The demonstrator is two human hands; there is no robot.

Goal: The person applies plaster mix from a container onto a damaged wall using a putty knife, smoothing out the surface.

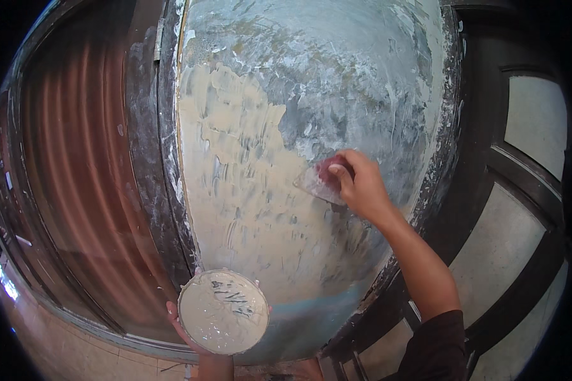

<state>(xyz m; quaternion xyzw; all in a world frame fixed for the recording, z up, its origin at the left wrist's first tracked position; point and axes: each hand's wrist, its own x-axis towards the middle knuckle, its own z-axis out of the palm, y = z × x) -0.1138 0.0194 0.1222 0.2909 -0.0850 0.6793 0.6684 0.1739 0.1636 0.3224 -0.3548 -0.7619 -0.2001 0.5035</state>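
Note:
Gripped in my right hand is a putty knife with a red handle and a wide, smeared blade, held flat at the wall where cream filler borders bare grey. The cream coat covers much of the wall panel's left and lower part; mottled grey surface shows above and to the right. Low in front of the wall, my left hand holds a round tub of cream filler from beneath and the side, its fingers partly hidden behind it.
On the left stands a dark frame beside a glazed door with reddish curtain behind it. On the right is a dark panelled door with pale panes. Tiled floor shows at lower left. The wall's lower edge has a blue band.

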